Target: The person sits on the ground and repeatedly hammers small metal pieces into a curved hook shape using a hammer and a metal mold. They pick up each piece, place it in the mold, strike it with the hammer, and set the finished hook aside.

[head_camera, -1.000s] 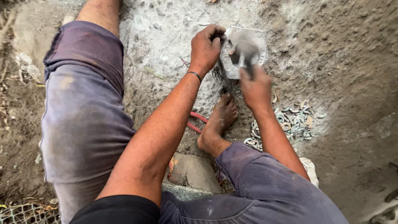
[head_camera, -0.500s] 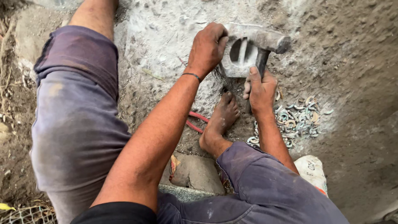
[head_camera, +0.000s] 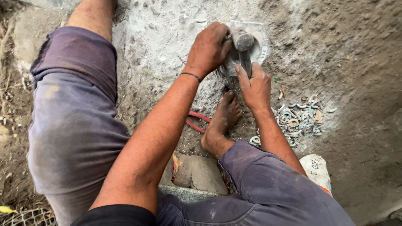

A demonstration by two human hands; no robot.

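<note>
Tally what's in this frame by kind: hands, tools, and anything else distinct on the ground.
Hands: 2, left hand and right hand
Hammer: 1, held by the right hand
Grey round slab: 1
Red-handled tool: 1
Pile of small curved pieces: 1
White sack: 1
Flat stone: 1
Total: 8

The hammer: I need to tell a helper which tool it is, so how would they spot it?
Start at the pale dusty stone slab at the top of the view. At its right edge, the right hand grips a dark handle; the hammer is its blunt grey metal head, unlike the red-handled tool lying by the bare foot.
</note>
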